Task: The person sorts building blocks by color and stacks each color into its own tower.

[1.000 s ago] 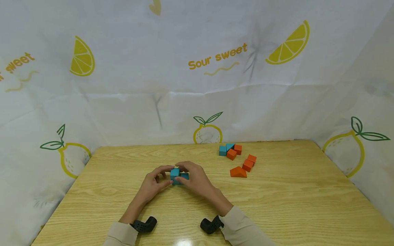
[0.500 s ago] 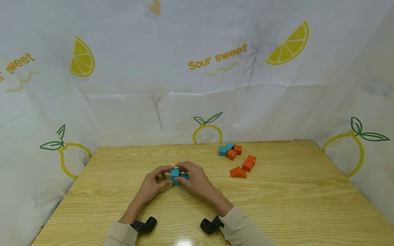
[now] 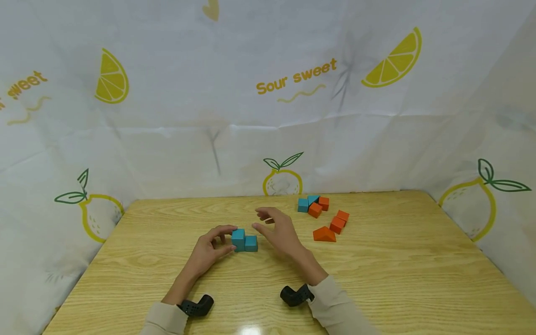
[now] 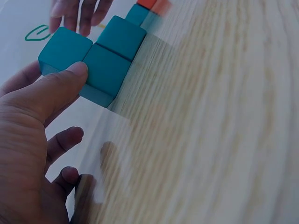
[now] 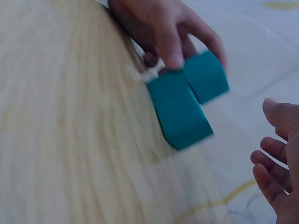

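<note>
Three blue cubes stand together on the table: an upper cube (image 3: 238, 234) on a lower cube (image 4: 108, 68), with a side cube (image 3: 251, 244) against the lower one on the right. My left hand (image 3: 209, 246) pinches the stack from the left. Its thumb lies at the seam between the upper and lower cubes in the left wrist view, and a finger is partly hidden behind the upper cube. To the right, apart from the blocks, my right hand (image 3: 279, 232) hangs in the air with loosely curved fingers and holds nothing.
Farther back right, a blue cube (image 3: 303, 205), a blue triangular block (image 3: 313, 199) and two orange cubes (image 3: 315, 210) sit clustered. Nearer are two more orange cubes (image 3: 337, 225) and an orange wedge-shaped block (image 3: 324, 234). A printed cloth (image 3: 188, 158) hangs behind the wooden table (image 3: 398, 260).
My right hand has let go of the blue cubes and moved right and slightly back, uncovering the side cube. The left hand and the cubes have stayed in place.
</note>
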{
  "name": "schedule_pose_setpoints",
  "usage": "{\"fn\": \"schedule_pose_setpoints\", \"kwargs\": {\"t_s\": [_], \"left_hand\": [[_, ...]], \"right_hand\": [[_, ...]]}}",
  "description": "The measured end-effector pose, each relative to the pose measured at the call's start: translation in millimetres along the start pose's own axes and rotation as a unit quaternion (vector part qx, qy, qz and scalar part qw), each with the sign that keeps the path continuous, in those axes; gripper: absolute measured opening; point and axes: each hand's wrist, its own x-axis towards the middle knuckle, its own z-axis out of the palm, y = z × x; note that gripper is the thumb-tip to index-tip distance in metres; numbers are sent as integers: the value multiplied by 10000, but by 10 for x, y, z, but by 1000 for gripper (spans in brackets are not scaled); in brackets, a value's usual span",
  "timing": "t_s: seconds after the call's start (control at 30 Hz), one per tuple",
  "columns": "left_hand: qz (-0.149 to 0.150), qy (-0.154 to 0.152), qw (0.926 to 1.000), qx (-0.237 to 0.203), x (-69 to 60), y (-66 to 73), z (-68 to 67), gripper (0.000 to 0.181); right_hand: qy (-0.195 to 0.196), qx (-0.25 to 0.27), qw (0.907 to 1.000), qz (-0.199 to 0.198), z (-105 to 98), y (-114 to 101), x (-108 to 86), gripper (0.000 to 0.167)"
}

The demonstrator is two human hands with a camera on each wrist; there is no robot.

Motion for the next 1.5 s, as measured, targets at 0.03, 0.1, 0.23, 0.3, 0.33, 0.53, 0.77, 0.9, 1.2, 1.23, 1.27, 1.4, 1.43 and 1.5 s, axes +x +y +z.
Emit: {"fn": "schedule_pose_setpoints", "kwargs": {"t_s": [0.03,0.1,0.23,0.3,0.33,0.53,0.77,0.9,1.2,1.23,1.27,1.4,1.43,1.5], "left_hand": [[6,4,10000,-15,1,-4,1,42],[38,2,10000,-57,2,-14,4,42],[57,8,10000,-72,0,-21,5,42],[64,16,10000,-66,-1,-23,5,42],[64,21,10000,-63,-2,-21,4,42],[37,11,10000,-60,-1,0,-5,41],[26,48,10000,-36,11,-137,20,42],[30,85,10000,4,30,-322,49,43],[214,-3,9998,-38,37,-353,45,42],[225,-12,9997,-32,38,-351,44,42],[224,-18,9997,-23,39,-350,43,43],[226,-19,9997,22,37,-350,42,43],[235,-11,9997,30,34,-350,42,43],[257,18,9997,58,28,-353,42,44]], "right_hand": [[146,-17,9999,50,-41,40,3,41],[464,-40,9987,196,-116,123,-1,40],[946,11,9921,826,-228,280,-48,40],[1125,-15,9872,1128,-258,354,-71,41],[1191,-27,9852,1232,-268,390,-78,42],[1495,-314,9810,1198,-299,520,-78,46],[1394,-394,9765,1596,-312,585,-83,57],[1362,-580,9759,1600,-335,609,-90,58],[1308,-375,9757,1719,-410,672,-88,55],[1301,-381,9755,1731,-415,683,-86,55],[1292,-390,9755,1739,-418,693,-84,55],[1247,-485,9767,1675,-422,729,-80,56],[1231,-504,9774,1645,-424,729,-80,56],[1188,-551,9784,1601,-424,729,-80,56]]}}
